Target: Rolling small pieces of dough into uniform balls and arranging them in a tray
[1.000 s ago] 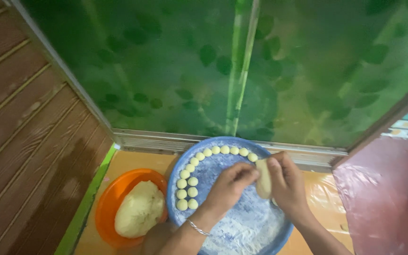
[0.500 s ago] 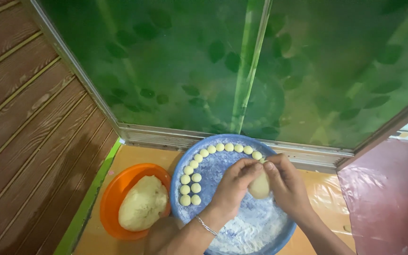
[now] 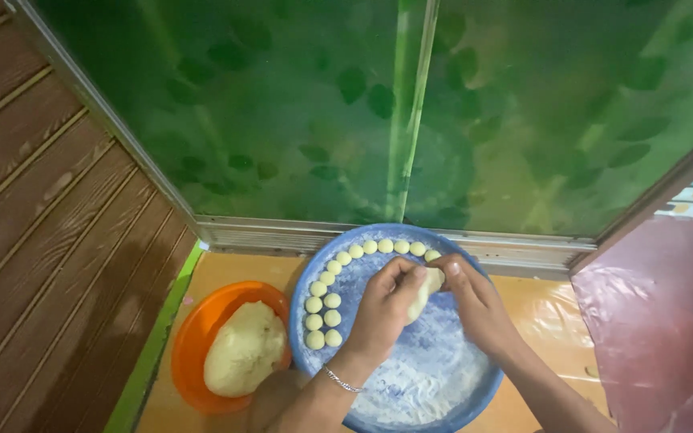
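**Both hands closed on dough piece above floured blue tray**

The left hand (image 3: 382, 309) and right hand (image 3: 475, 301) meet over the blue tray (image 3: 475, 397), fingers curled shut around one pale dough piece (image 3: 427, 290) held between them, near the tray's far rim. Small dough balls (image 3: 324, 309) line the tray's far and left rim in a curved row. The orange bowl (image 3: 190, 353), touching the tray's left edge, contains a large dough lump (image 3: 244, 349). A bracelet (image 3: 340, 380) sits on the left wrist.
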